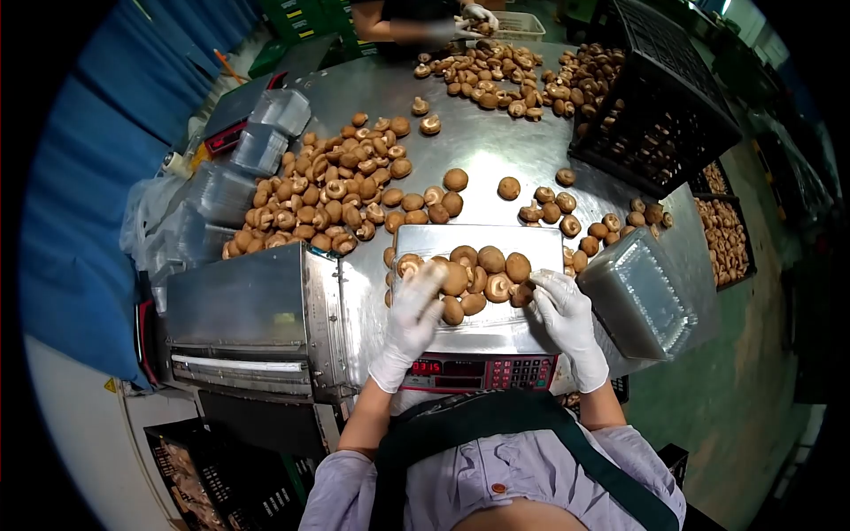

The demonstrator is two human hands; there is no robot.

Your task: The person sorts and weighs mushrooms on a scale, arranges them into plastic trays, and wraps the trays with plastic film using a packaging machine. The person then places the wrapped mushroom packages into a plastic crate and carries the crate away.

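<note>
Both hands wear white gloves over a metal weighing scale (513, 237) with a red digital display. Several brown mushrooms (491, 259) lie together on its pan. My left hand (420, 301) is at the left side of this group, its fingers curled against mushrooms there; what it grips is hard to make out. At the right edge of the group, my right hand (560, 305) has its thumb and fingers bent around a mushroom (521, 295), touching it. Loose mushrooms (336, 188) are heaped on the metal table beyond the scale.
Clear plastic boxes (639, 292) are stacked right of the scale, more (257, 146) at the left. A metal machine (239, 296) stands left. A tipped black crate (660, 97) holds mushrooms at the back right. Across the table, a person's gloved hands (478, 18) are near a pale basket (520, 26).
</note>
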